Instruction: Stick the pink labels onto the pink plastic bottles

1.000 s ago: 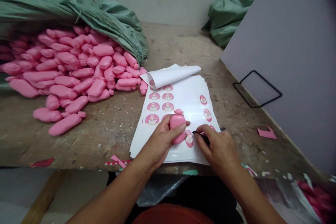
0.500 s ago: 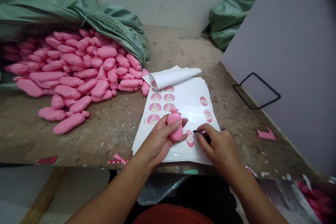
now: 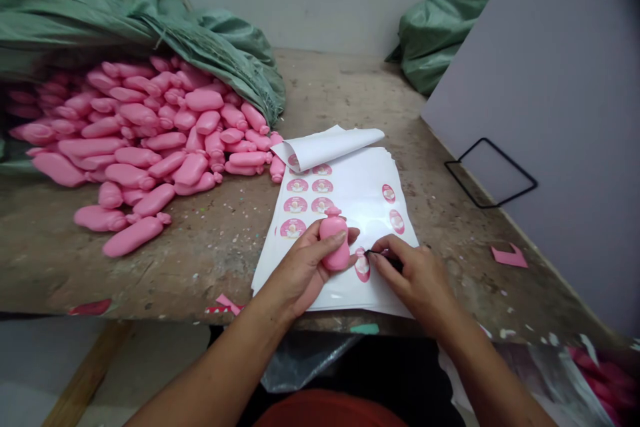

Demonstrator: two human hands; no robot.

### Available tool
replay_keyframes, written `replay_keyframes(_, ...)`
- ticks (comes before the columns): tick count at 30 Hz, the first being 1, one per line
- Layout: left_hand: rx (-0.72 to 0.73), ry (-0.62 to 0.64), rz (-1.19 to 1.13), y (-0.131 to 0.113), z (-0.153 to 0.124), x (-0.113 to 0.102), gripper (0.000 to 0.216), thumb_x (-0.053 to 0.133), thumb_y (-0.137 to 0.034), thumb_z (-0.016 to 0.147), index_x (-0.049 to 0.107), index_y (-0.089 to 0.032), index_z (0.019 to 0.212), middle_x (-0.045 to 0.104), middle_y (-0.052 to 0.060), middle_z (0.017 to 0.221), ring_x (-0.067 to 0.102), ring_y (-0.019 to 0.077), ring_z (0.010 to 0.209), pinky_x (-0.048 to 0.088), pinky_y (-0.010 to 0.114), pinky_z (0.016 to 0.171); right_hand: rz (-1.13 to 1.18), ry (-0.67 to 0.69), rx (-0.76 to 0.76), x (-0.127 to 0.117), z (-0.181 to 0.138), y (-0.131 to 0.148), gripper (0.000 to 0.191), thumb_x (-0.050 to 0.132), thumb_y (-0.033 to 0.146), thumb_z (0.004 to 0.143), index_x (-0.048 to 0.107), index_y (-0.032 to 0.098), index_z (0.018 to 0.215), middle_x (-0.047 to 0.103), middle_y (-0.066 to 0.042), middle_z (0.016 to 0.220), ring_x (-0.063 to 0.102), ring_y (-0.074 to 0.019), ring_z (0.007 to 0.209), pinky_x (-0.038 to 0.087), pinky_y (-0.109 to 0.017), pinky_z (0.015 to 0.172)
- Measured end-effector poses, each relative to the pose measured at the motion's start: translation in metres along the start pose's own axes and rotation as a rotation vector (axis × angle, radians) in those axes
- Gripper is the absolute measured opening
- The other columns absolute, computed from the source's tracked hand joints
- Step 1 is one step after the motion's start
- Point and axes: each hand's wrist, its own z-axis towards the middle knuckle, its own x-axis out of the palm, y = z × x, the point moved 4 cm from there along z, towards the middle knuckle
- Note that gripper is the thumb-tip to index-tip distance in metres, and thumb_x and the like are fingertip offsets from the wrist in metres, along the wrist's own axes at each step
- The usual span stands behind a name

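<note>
A small pink plastic bottle [image 3: 335,243] is in my left hand [image 3: 310,267], its neck pointing away from me and my thumb across its side. My right hand [image 3: 413,273] pinches a slim black pointed tool [image 3: 393,261], mostly hidden by the fingers. The tool's tip meets the upper edge of an oval pink sticker [image 3: 363,268] on the top sheet. Both hands are over a stack of white sticker sheets [image 3: 345,293]. More pink stickers [image 3: 296,205] run down the left side of the sheet, and two ovals [image 3: 397,221] sit at the right.
Many pink bottles [image 3: 135,113] spill from a green sack [image 3: 240,47] on the left of the wooden table [image 3: 200,267]. A curled sheet [image 3: 335,147] lies behind the stack. At the right are a black wire frame [image 3: 490,173], a grey panel [image 3: 560,80] and another green sack [image 3: 440,33].
My right hand has shifted slightly left, bringing the black tool's tip onto the top of the oval sticker. The bottle in my left hand has barely moved.
</note>
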Motion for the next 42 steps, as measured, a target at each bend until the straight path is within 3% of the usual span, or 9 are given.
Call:
replay_keyframes(5,0.046,-0.029,-0.097,0.000,0.002,-0.004,0.025,0.058,-0.020,0.085,0.053,-0.012,0.108,0.066,0.013,0.102,0.062,0.0190,0.101,0.046,0.030,0.093,-0.103,-0.044,0.026,-0.004,-0.003,-0.002,0.017,0.049,0.036,0.086,0.061,0.025,0.090,0.068,0.001,0.067,0.056,-0.0193,0.060,0.030,-0.030,0.063)
replay_keyframes(13,0.082,-0.037,-0.106,0.002,0.001,-0.001,0.023,0.058,-0.019,0.085,0.053,-0.012,0.107,0.067,0.013,0.098,0.063,0.0193,0.099,0.048,0.030,0.089,-0.283,-0.092,-0.013,0.000,0.000,0.009,0.030,0.049,0.048,0.086,0.060,0.022,0.075,0.059,0.001,0.055,0.049,-0.0168,0.051,0.030,-0.035,0.068)
replay_keyframes(18,0.109,-0.042,-0.059,0.002,0.001,-0.001,0.020,0.057,-0.021,0.086,0.055,-0.013,0.104,0.066,0.011,0.096,0.063,0.0158,0.094,0.046,0.027,0.089,0.377,0.014,0.166,-0.008,0.000,-0.004,0.035,0.057,0.050,0.079,0.051,0.021,0.062,0.055,0.003,0.056,0.048,-0.0137,0.055,0.032,-0.026,0.056)
replay_keyframes(21,0.109,-0.034,-0.012,0.003,0.000,0.000,0.023,0.060,-0.023,0.085,0.054,-0.015,0.105,0.065,0.008,0.097,0.062,0.0165,0.094,0.046,0.028,0.087,0.683,-0.002,0.207,-0.017,-0.006,-0.002,0.032,0.060,0.046,0.078,0.051,0.020,0.061,0.055,0.004,0.056,0.046,-0.0117,0.055,0.032,-0.024,0.054)
replay_keyframes(24,0.107,-0.006,0.041,0.002,-0.006,0.006,0.027,0.061,-0.026,0.084,0.053,-0.019,0.109,0.062,0.006,0.104,0.062,0.0163,0.092,0.048,0.027,0.082,0.700,-0.041,0.225,-0.021,-0.012,0.007,0.023,0.063,0.044,0.076,0.063,0.021,0.074,0.051,0.005,0.054,0.043,-0.0114,0.054,0.029,-0.025,0.052)
replay_keyframes(28,0.062,0.057,0.018,0.001,-0.019,0.018,0.028,0.050,-0.040,0.089,0.053,-0.022,0.111,0.061,0.005,0.098,0.060,0.0133,0.079,0.048,0.024,0.069,0.728,-0.066,0.234,-0.018,-0.016,0.021,0.031,0.063,0.044,0.075,0.067,0.024,0.099,0.036,0.007,0.051,0.035,-0.0113,0.051,0.024,-0.026,0.050)
replay_keyframes(31,0.020,0.067,-0.012,0.003,-0.028,0.023,0.036,0.041,-0.049,0.091,0.054,-0.021,0.111,0.059,0.004,0.089,0.058,0.0121,0.069,0.048,0.023,0.059,0.743,-0.035,0.202,-0.015,-0.016,0.028,0.030,0.062,0.044,0.076,0.066,0.023,0.097,0.034,0.008,0.051,0.032,-0.0113,0.051,0.023,-0.026,0.050)
replay_keyframes(37,0.013,0.064,-0.011,0.006,-0.035,0.023,0.039,0.041,-0.051,0.090,0.057,-0.022,0.110,0.058,0.003,0.094,0.057,0.0122,0.074,0.049,0.024,0.061,0.712,-0.018,0.159,-0.012,-0.015,0.031,0.025,0.061,0.044,0.076,0.063,0.020,0.084,0.034,0.008,0.048,0.031,-0.0101,0.048,0.023,-0.025,0.048)
replay_keyframes(42,0.011,0.105,-0.002,0.007,-0.036,0.023,0.040,0.037,-0.051,0.092,0.056,-0.023,0.114,0.060,0.004,0.096,0.057,0.0121,0.075,0.049,0.023,0.061,0.729,-0.021,0.182,-0.009,-0.014,0.029,0.026,0.062,0.047,0.074,0.061,0.021,0.082,0.047,0.007,0.048,0.039,-0.0111,0.048,0.026,-0.025,0.049)
